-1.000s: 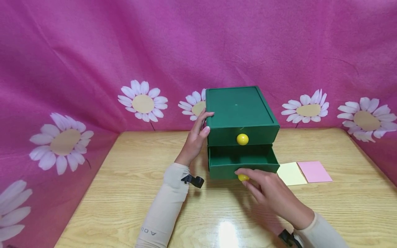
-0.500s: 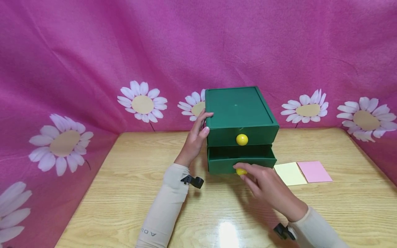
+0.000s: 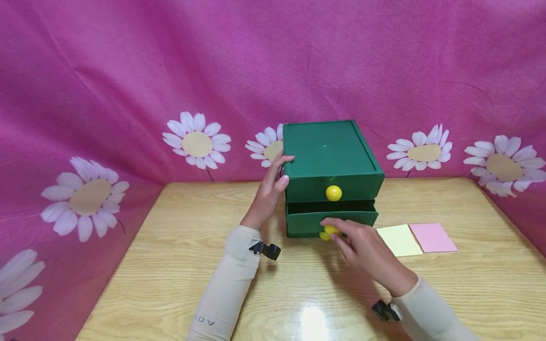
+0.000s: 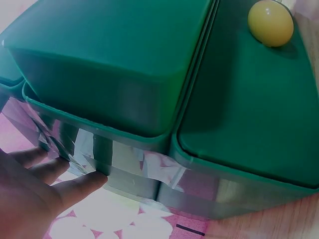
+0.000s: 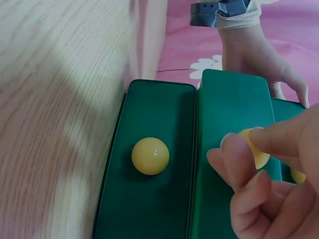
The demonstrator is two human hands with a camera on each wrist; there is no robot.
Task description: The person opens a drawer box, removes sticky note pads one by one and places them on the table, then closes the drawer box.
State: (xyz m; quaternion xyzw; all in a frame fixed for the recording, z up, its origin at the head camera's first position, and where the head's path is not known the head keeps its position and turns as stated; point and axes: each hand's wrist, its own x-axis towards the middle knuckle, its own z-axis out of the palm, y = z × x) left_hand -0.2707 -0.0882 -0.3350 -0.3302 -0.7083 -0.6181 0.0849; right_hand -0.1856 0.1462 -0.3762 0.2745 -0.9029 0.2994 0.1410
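A green cabinet with three drawers [image 3: 330,149] stands on the table, its middle drawer [image 3: 307,222] partly pulled out. My right hand [image 3: 368,248] pinches that drawer's round yellow knob [image 5: 259,155] between thumb and fingertips. Below it shows the bottom drawer's knob [image 3: 324,236], and above it the top drawer's knob [image 3: 333,192]. On the cabinet's left side my left hand [image 3: 266,194] rests with extended fingers, one fingertip over the top edge. In the left wrist view, its fingers [image 4: 82,189] lie along the side wall. The narrow opening of the middle drawer looks dark inside.
Right of the cabinet lie a pale yellow paper square [image 3: 399,240] and a pink one [image 3: 432,237], side by side on the wooden table [image 3: 183,265]. A pink cloth with daisies [image 3: 239,61] hangs behind and along both sides.
My right hand has pushed the middle drawer inward, and its opening has narrowed. The bottom knob has come into view beneath. My left hand has stayed on the cabinet's side.
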